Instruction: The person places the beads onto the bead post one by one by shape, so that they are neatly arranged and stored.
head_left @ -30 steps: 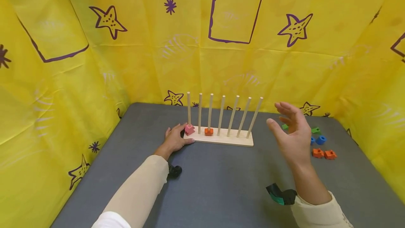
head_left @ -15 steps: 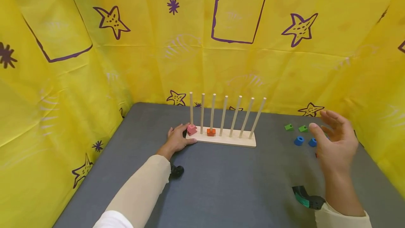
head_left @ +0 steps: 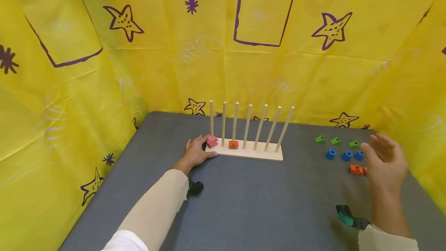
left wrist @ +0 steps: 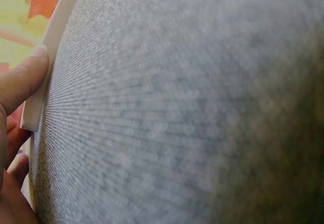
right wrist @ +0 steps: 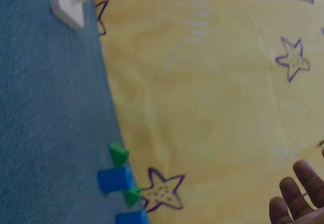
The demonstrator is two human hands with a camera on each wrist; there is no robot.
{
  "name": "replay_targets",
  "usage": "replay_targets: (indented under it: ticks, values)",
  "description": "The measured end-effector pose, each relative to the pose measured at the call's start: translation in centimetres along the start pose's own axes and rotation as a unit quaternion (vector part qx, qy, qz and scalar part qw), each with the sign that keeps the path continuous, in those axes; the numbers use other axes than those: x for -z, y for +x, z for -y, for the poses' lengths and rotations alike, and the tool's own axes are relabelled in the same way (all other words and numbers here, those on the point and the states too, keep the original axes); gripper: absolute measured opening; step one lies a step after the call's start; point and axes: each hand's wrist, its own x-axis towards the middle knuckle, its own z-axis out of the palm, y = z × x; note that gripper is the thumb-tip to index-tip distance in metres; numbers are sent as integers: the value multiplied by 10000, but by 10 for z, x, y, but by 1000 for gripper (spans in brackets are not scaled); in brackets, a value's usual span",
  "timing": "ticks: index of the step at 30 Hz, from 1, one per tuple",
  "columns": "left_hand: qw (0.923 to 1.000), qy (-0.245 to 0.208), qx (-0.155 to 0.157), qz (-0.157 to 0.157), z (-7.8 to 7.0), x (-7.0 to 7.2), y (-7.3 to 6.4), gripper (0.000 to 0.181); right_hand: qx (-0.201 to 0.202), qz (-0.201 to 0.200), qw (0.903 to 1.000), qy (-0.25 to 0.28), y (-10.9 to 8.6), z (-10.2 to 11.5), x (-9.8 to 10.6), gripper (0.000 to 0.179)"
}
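Observation:
A wooden peg board [head_left: 258, 154] with several upright pegs stands mid-table. On its leftmost peg sits a pink block [head_left: 212, 141], and an orange block [head_left: 233, 145] is low on the third peg. My left hand [head_left: 196, 152] grips the board's left end, thumb [left wrist: 30, 74] along the front edge and fingers round behind. My right hand [head_left: 388, 165] hovers at the right with nothing in it, thumb and fingers spread apart. It partly covers the orange blocks [head_left: 356, 170] lying there. Beside it are blue cylinders [head_left: 346, 155] and green blocks [head_left: 335, 141].
The dark grey table [head_left: 258, 204] is walled in by a yellow cloth [head_left: 167, 73] with purple starfish drawings. The green and blue pieces lie in rows near the table's right side. A black-and-green wrist device [head_left: 350, 218] sticks out from the right wrist.
My right hand has moved right, from beside the board's right end to over the loose blocks, uncovering the green and blue rows. My left hand stays on the board.

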Motion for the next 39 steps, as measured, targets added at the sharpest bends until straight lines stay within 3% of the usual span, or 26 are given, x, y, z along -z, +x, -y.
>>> replay_targets:
  ticks: [7,12,18,23,29,36,39]
  values:
    - [10000,35,-23,36,-1,1,-1,84,-1061,387,9905,-786,14,-17,30,50]
    - [9999,93,-46,31,-2,1,-1,84,-1363,598,9803,-1296,18,-36,44,54]
    - [9999,98,-42,16,-2,0,0,84,-1406,649,9810,-1167,24,-55,53,51]
    - [10000,89,11,-13,-2,0,0,84,-1451,821,9724,-1631,23,-67,56,54]
    - [10000,26,-9,0,-2,0,1,84,-1479,618,9698,-1839,22,-73,53,61]
    - [10000,51,-75,-2,1,0,1,84,-1784,614,9514,-2432,24,-88,51,63]
    - [9999,88,-69,34,-1,1,2,84,-1784,567,9494,-2520,24,-91,52,63]
